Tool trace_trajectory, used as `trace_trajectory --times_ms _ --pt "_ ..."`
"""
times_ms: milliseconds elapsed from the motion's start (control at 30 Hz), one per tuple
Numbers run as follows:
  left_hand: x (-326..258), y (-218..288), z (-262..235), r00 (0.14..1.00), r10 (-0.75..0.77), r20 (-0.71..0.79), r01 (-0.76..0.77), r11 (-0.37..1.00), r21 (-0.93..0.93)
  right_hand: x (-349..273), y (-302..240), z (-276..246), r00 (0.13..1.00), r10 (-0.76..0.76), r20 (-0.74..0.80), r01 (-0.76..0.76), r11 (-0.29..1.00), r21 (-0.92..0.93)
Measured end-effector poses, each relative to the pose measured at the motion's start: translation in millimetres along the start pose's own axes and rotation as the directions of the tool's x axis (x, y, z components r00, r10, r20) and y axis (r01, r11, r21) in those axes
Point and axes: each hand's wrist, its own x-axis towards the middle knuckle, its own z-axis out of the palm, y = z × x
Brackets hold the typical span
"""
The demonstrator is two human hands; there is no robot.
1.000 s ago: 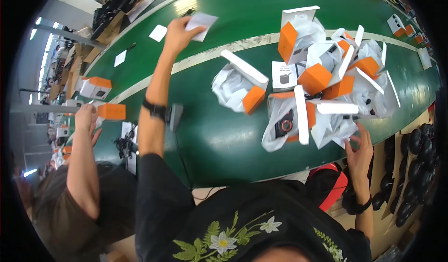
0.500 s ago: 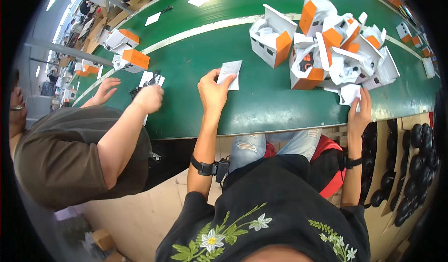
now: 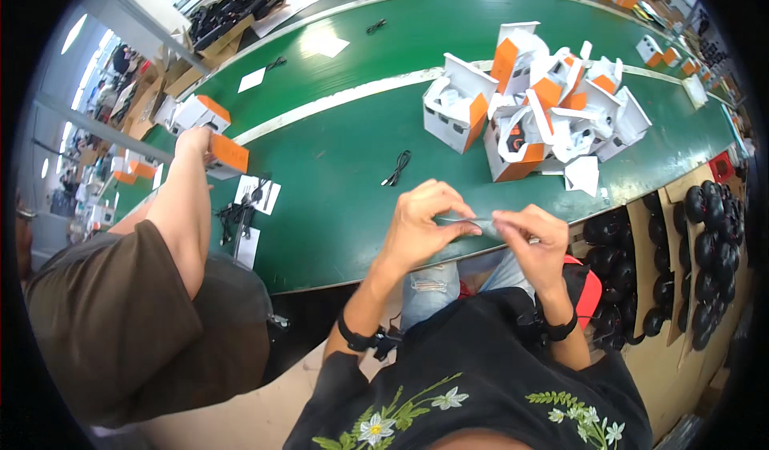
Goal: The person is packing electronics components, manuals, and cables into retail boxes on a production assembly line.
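Observation:
Near the table's front edge my left hand (image 3: pixel 428 219) and my right hand (image 3: pixel 535 240) face each other, fingertips pinched. Between them stretches a thin pale sheet (image 3: pixel 465 223), seen nearly edge-on and partly covered by the fingers; its kind is hard to make out. Beyond my left hand a coiled black cable (image 3: pixel 397 169) lies on the green table (image 3: pixel 336 201). Some white papers (image 3: pixel 582 176) rest to the right, beside a cluster of open white-and-orange boxes (image 3: pixel 517 149) with white wrapping inside.
At the left a co-worker's arm (image 3: pixel 188 201) reaches to a white-and-orange box (image 3: pixel 230 158). Black cables (image 3: pixel 240 213) and white papers lie by that person. Stacked black round parts (image 3: pixel 709 242) stand beyond the table edge at the lower right.
My left hand has come nearer the edge, uncovering the black cable. My right hand has left the white papers and met the left. The co-worker's arm has reached to a box.

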Motion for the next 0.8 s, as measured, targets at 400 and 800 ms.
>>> trace_trajectory --times_ms 400,800 --pt "138 -115 -40 0.974 -0.210 0.082 0.201 0.973 0.111 25 -32 -52 0.945 0.079 -0.317 0.041 0.934 0.356" --pt "-35 23 -34 0.880 0.253 -0.402 -0.096 0.923 0.372 16 -49 -28 0.946 0.269 -0.180 -0.170 0.885 0.434"
